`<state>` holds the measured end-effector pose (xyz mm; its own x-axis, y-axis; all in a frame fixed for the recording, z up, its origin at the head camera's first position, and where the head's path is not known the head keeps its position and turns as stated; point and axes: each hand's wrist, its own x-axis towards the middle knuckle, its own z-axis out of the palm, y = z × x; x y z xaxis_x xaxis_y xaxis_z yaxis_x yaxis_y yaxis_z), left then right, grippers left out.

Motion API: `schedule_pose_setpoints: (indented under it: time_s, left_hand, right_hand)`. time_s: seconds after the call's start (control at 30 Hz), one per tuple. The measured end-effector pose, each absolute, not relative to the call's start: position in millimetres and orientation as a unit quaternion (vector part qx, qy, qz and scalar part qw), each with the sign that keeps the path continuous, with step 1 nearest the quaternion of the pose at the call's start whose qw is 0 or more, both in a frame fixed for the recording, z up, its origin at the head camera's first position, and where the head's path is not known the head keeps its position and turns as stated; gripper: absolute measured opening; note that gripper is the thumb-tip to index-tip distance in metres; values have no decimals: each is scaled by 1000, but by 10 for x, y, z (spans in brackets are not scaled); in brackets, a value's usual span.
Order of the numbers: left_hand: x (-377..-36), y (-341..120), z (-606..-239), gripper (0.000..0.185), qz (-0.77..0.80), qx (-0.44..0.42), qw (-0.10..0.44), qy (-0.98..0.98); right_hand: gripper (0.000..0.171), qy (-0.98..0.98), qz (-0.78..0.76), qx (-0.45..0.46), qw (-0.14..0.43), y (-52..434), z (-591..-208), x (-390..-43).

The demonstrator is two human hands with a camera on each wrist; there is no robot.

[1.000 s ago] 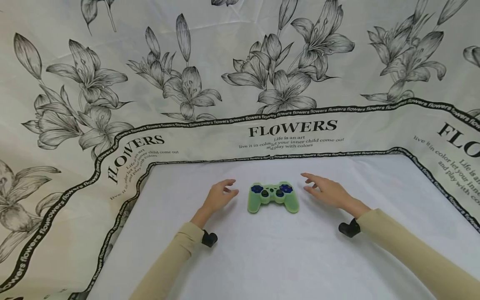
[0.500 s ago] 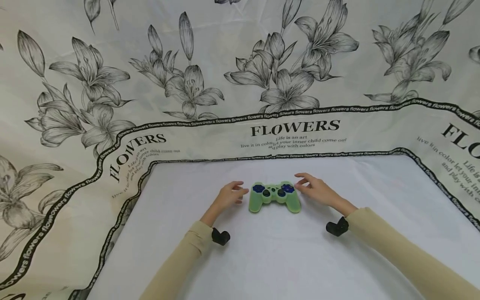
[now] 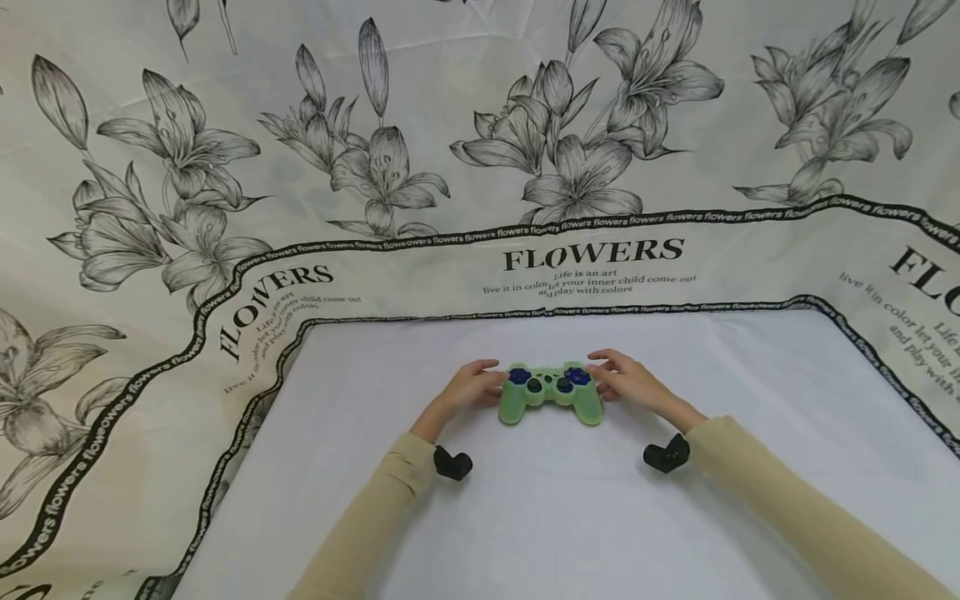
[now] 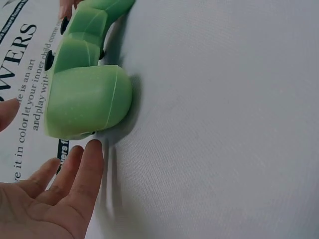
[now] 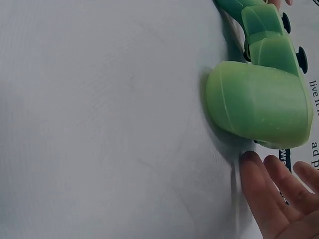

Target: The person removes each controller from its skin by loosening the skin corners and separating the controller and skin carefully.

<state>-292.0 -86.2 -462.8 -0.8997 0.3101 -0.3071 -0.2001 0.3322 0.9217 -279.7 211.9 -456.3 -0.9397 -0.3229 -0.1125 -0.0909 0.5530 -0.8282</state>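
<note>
Between our fingertips on the white cloth (image 3: 525, 517) lies the green game controller (image 3: 550, 393). Our left hand (image 3: 471, 388) and right hand (image 3: 628, 382) flank it, fingers relaxed, holding nothing. Its silicone skin looks grippy and light; the two handles suit gripping.

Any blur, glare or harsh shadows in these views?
Head view: even soft light, sharp, no glare, edges slightly bowed. Left wrist view: controller sharp, soft shadow under it, near fingers slightly soft. Right wrist view: the same, with fingers cut off at the corner.
</note>
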Motion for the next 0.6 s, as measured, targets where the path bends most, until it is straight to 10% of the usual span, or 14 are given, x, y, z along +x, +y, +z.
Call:
schedule_pose_setpoints:
  time_s: [0.6]
  left_hand:
    - [-2945, -797, -4832, 62, 583, 30, 215, 783]
  right_hand:
    - [75, 885, -423, -69, 180, 2049, -4595, -2850]
